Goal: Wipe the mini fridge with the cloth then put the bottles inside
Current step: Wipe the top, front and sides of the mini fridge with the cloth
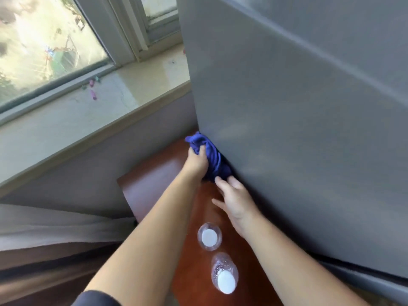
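The grey mini fridge [298, 129] fills the right side of the view, standing on a reddish-brown wooden cabinet top [154, 180]. A bunched blue cloth [212, 157] lies against the bottom of the fridge's left side. My left hand [196, 162] grips the cloth and holds it to the fridge wall. My right hand [236, 204] is just below, fingers straight, its fingertips touching the cloth's lower end. Two clear bottles with white caps stand on the cabinet top, seen from above: one [209, 236] nearer my right wrist, the other [225, 278] closer to me.
A pale stone window sill [99, 107] runs along the left below a window [44, 40], with small pink bits lying on it. A light curtain [55, 226] hangs at the lower left. The cabinet's left edge lies near the grey wall.
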Tool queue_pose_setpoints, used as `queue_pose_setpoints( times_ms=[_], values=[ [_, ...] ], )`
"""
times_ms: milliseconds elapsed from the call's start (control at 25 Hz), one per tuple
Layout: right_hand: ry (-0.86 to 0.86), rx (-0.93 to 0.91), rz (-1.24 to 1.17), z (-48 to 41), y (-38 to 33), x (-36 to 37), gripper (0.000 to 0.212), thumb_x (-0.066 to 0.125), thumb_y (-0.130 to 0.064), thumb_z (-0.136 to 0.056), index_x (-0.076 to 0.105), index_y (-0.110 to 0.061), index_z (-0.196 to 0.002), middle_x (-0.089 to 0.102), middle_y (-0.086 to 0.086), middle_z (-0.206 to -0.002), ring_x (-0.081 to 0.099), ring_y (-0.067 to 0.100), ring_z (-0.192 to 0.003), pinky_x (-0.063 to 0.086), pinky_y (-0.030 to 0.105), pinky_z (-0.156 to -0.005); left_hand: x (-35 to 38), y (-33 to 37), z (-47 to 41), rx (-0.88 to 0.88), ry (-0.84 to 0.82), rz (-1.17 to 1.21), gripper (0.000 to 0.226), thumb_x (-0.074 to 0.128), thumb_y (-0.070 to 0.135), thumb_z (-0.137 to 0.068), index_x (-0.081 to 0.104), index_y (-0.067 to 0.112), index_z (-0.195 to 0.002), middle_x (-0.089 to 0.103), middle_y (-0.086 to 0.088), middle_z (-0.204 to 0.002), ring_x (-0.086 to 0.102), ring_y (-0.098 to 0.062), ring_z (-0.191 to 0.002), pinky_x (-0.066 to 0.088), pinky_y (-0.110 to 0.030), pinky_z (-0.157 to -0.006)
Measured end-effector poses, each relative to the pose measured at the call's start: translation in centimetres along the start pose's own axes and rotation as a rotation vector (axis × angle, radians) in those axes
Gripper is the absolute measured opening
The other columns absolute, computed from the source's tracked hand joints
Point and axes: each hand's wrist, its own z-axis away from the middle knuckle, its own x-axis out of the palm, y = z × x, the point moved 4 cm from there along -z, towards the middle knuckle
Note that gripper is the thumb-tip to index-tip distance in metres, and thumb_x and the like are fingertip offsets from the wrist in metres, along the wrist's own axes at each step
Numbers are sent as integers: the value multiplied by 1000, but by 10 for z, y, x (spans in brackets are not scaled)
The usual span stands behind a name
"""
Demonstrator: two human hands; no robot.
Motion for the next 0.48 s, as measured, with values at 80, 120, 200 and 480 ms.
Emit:
queue_pose_setpoints(
  times_ms=[80, 120, 200, 480],
  values=[
    [38, 72, 39, -8, 26, -18, 20, 49, -19, -105, 56, -28, -122, 58, -4, -135, 52, 10, -116, 45, 40, -98, 12, -54, -35, -83, -64, -179, 87, 40, 71, -65, 40, 34, -143, 64, -4, -139, 64, -32, -124, 48, -54, -108],
    [58, 103, 51, -8, 39, -29, 27, 49, -18, -105, 53, -28, -130, 54, -4, -141, 50, 10, -120, 44, 40, -99, 17, -67, -40, -111, -113, -253, 88, 38, 70, -65, 40, 33, -144, 64, -7, -138, 64, -34, -123, 49, -54, -107],
    [60, 155, 40, -7, 58, -44, 43, 48, -17, -106, 44, -22, -148, 47, -4, -150, 46, 10, -129, 43, 43, -102, 16, -66, -27, -137, -134, -335, 83, 39, 65, -73, 37, 31, -148, 64, -10, -136, 65, -36, -120, 52, -54, -104],
    [160, 234, -310, 36, 68, -73, 62, 52, -8, -103, 26, -14, -159, 43, 8, -156, 45, 27, -144, 45, 57, -106, 25, -7, 77, -445, -373, -462, 35, 40, 24, -110, 56, -5, -99, 68, -17, -107, 65, -29, -103, 59, -37, -84]
  ],
)
